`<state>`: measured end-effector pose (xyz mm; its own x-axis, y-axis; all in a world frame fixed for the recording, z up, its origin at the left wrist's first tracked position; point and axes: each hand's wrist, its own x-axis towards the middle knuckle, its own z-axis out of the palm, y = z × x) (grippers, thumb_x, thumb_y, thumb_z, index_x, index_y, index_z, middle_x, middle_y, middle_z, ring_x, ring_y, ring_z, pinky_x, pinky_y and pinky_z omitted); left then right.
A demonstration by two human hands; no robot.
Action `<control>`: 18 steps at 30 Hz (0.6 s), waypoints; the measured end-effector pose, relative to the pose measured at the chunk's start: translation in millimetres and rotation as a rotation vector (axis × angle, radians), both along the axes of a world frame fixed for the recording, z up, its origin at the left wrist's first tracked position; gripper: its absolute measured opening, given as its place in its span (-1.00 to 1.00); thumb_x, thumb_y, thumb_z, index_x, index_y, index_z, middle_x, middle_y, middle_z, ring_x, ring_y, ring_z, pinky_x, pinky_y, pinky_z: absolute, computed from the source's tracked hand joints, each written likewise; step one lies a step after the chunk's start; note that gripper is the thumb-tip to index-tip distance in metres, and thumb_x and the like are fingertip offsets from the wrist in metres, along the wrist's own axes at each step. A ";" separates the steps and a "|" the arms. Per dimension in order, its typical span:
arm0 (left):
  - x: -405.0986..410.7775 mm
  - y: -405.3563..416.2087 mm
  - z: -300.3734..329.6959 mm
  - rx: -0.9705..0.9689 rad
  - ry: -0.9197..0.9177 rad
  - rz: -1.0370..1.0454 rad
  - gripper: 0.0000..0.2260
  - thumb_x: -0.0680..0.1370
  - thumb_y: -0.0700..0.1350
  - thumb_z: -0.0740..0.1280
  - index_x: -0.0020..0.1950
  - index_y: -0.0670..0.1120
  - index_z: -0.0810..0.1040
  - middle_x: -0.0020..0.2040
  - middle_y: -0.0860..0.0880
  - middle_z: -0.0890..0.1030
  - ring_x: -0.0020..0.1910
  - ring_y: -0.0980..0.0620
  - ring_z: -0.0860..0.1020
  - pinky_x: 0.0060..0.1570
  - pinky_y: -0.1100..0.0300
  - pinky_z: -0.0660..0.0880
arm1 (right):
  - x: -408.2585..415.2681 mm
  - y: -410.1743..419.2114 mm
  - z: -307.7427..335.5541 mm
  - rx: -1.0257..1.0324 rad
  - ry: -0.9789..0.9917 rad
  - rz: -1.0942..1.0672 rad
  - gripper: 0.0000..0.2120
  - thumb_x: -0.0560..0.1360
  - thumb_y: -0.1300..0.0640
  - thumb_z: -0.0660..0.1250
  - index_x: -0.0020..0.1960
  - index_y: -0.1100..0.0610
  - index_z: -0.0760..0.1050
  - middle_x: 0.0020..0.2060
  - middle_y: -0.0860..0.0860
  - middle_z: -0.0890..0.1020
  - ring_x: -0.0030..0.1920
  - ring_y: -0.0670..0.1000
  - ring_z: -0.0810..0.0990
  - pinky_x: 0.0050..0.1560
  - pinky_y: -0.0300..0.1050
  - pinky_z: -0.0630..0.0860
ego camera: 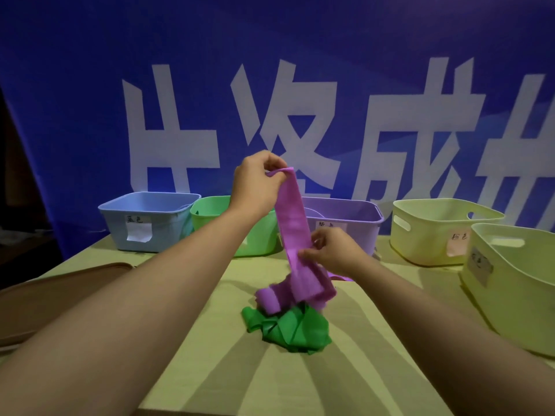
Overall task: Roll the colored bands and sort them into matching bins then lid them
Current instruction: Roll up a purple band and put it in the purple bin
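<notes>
A: What's out on the table (375, 340)?

B: Five bins along the back and right, the purple bin (345, 217) behind the hands. A green band (288, 328) lies heaped in the middle.

A: And the step?

B: Straightening the purple band (295, 235). The left hand (255, 181) pinches its top end high; the right hand (333, 250) pinches it lower, its tail on the green one. Rolling likely comes next, starting from one end.
</notes>
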<state>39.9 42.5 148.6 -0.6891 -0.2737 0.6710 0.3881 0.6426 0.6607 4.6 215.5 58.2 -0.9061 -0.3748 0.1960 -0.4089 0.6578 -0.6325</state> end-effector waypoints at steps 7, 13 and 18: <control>-1.2 -11.4 1.4 0.028 -0.001 -0.018 -0.89 0.57 -0.10 0.48 0.08 -0.02 0.67 -0.05 0.11 0.62 -0.07 0.24 0.53 -0.16 0.37 0.44 | 0.6 7.7 -13.9 -0.106 -0.049 0.037 -0.70 0.52 0.01 0.50 0.14 0.18 0.62 -0.12 -0.02 0.68 -0.17 -0.09 0.65 -0.21 -0.30 0.53; 6.5 -5.3 31.4 0.030 0.068 -0.069 -0.89 0.57 -0.10 0.47 0.09 0.00 0.68 -0.05 0.14 0.63 -0.01 0.18 0.57 0.03 0.19 0.60 | 2.2 -2.8 -0.9 -0.188 -0.030 0.009 -0.77 0.55 0.05 0.47 0.05 0.18 0.56 -0.11 0.07 0.70 -0.18 -0.02 0.65 -0.19 -0.14 0.59; 15.1 -5.0 55.8 -0.015 0.132 -0.101 -0.91 0.59 -0.08 0.46 0.09 0.04 0.68 -0.06 0.16 0.65 0.01 0.12 0.62 0.09 0.09 0.64 | -3.7 -3.9 8.1 -0.320 0.044 -0.067 -0.75 0.55 0.06 0.48 0.15 0.15 0.55 -0.04 0.06 0.70 -0.01 0.06 0.68 0.06 0.01 0.64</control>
